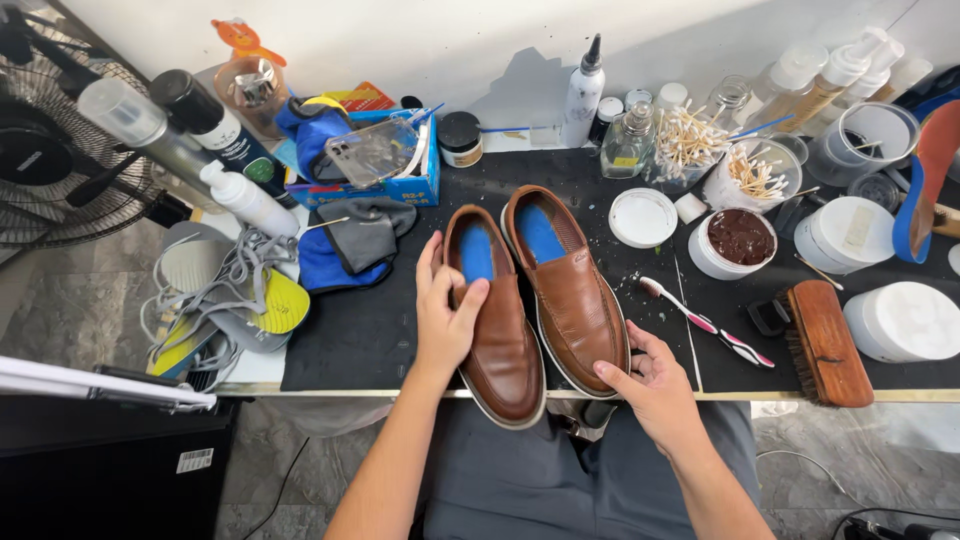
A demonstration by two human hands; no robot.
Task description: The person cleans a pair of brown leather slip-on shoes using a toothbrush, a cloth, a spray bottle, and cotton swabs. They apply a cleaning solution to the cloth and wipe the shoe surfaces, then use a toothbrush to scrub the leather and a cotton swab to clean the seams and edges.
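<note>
The left shoe is gripped at its side by the left hand; the toe of the right shoe is cupped by the right hand. Both brown loafers are set side by side on the black mat, looking clean and glossy, blue insoles fitted. A toothbrush, wooden brush and open polish tub are left nearby.

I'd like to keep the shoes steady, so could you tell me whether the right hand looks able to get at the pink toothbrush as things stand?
Probably yes. The right hand rests at the toe of the right shoe, and the pink toothbrush lies just beside it on the black mat with nothing between them.
</note>
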